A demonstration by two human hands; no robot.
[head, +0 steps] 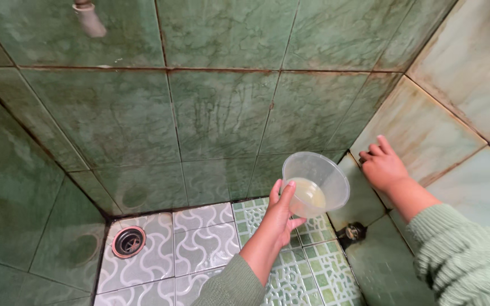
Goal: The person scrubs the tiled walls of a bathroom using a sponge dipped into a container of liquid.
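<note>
My left hand (282, 212) grips a clear plastic bowl (316, 182) by its near rim. The bowl is tilted toward the green tiled wall (216, 113) and has a little pale yellowish liquid in its bottom. My right hand (382, 165) is pressed flat, fingers spread, against the stained tiles of the right-hand wall (426, 130). Both arms wear light green knitted sleeves.
Below lies a patterned tile floor (199, 243) with a round metal drain (129, 241) at the left corner. A small dark metal fitting (351, 232) sits at the foot of the right wall. A grey pipe end (89, 17) sticks out of the wall at top left.
</note>
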